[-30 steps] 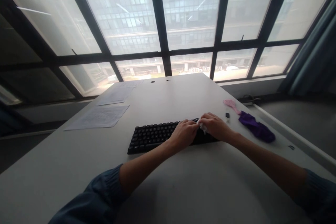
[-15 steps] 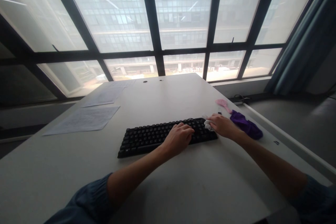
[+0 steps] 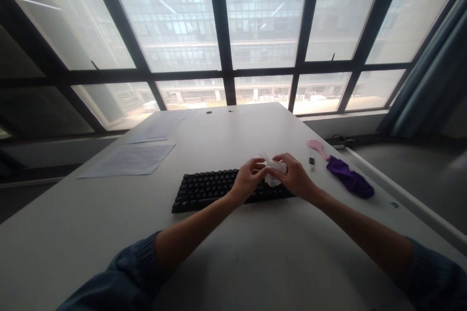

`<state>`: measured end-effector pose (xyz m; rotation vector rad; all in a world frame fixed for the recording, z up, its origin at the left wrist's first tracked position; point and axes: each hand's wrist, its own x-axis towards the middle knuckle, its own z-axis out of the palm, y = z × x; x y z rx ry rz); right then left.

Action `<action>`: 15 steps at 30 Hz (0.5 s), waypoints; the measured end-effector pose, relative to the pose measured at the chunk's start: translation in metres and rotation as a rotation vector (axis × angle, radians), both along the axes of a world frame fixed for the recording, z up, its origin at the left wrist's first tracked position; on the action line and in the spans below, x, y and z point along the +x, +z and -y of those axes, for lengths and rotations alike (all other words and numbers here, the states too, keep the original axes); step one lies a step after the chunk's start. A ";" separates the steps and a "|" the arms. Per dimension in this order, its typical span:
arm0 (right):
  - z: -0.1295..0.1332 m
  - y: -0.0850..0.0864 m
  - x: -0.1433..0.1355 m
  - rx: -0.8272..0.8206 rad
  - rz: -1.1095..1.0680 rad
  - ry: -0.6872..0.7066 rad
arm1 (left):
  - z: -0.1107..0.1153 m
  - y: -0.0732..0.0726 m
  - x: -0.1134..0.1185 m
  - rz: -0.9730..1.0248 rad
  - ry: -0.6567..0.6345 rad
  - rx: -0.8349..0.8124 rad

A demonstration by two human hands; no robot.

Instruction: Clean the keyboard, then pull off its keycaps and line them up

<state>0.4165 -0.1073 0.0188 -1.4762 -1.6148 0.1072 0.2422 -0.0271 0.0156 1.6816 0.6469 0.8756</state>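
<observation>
A crumpled white tissue is held between my two hands, above the right part of a black keyboard. My left hand pinches the tissue's left side with thumb and fingers. On its other side, my right hand has its fingers curled around it. The keyboard lies flat on the white table, and my hands and the tissue hide much of its right half.
To the right lie a pink hairbrush, a small black-and-clear item and a purple cloth. Printed paper sheets rest at the left of the white table. Large windows stand beyond its far end.
My right hand has moved left with the tissue, from the keyboard's right end to its right part. My left hand has lifted off the keys and now grips the tissue too. The view has shifted slightly.
</observation>
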 end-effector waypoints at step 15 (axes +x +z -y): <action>-0.027 -0.001 0.015 -0.180 -0.881 -0.006 | -0.024 0.013 -0.009 -0.015 0.140 0.209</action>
